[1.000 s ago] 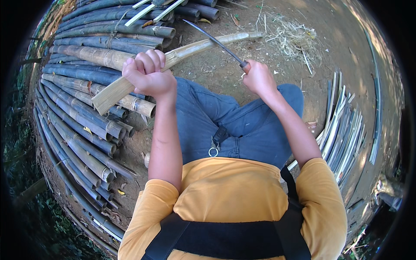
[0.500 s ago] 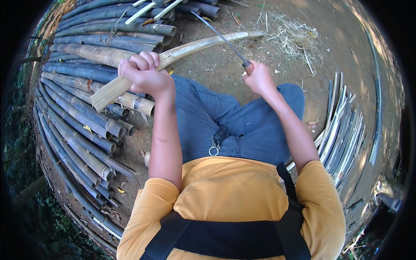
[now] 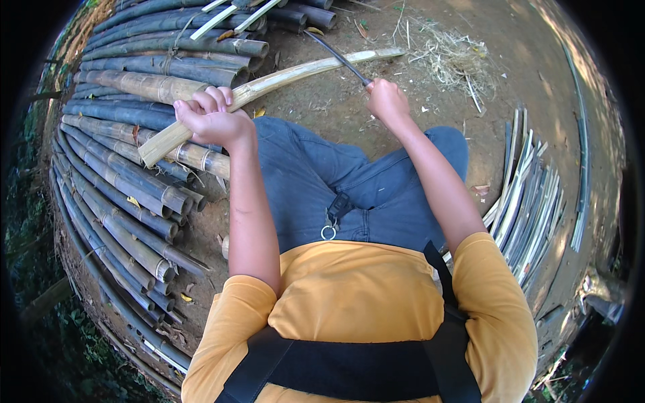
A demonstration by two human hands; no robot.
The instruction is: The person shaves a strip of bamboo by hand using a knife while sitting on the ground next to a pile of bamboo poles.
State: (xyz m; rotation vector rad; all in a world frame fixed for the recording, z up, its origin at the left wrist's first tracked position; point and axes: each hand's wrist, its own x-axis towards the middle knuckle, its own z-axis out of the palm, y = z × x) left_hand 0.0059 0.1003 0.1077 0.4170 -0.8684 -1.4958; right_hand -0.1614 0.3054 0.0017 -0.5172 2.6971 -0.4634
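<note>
A long, pale, curved bamboo strip (image 3: 289,77) slants from near my left knee up toward the far ground. My left hand (image 3: 218,121) is wrapped round it close to its thick, squared near end. My right hand (image 3: 388,101) is closed on the handle of a long, thin-bladed knife (image 3: 336,54); the handle is mostly hidden in my fist. The blade points up and left and crosses the strip's far half. Whether its edge touches the strip, I cannot tell.
Dark bamboo poles (image 3: 127,178) lie in a large stack along the left. A heap of fine shavings (image 3: 451,60) rests on the dirt beyond my right hand. Split bamboo strips (image 3: 527,208) are bundled at the right, with long thin poles (image 3: 583,174) farther out.
My right hand has moved a little left and up with the knife, whose blade now lies farther along the strip. My left hand and the strip have shifted slightly left.
</note>
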